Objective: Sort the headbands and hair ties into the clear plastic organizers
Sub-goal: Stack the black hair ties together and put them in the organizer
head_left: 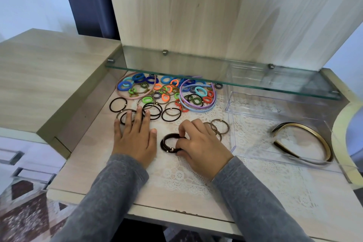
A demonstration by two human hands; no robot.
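— Pale wood counter (94,163) under us, a lace mat (186,179) over its middle, and a wood panel rising behind. What hems us in?

— A glass shelf (216,73) hangs low across the back. Its front edge overhangs the far part of the colourful hair ties (167,90). On the left a raised cabinet wall borders the counter, and the front edge runs just beneath our sleeves.

— And our hands?

— Our left grip (135,139) lies flat and open, with straight fingers. Its fingertips rest on the thin brown and black ties (153,110). Our right grip (202,149) is curled, pinching a stack of dark hair ties (167,141) with small gold beads. That stack lies on the mat between our two hands.

— Where are the organizers?

— To the right. The near clear organizer (255,133) sits on the mat with its left wall just beside our right grip. It holds the gold and black headbands (294,124). A second clear organizer (255,102) stands behind it, partly under the glass.

— The other headbands?

— The pastel headbands (196,107) lie among the colourful ties near the shelf edge.

— Open room?

— Bare wood left of our left grip, and lace in front, towards the counter's edge.
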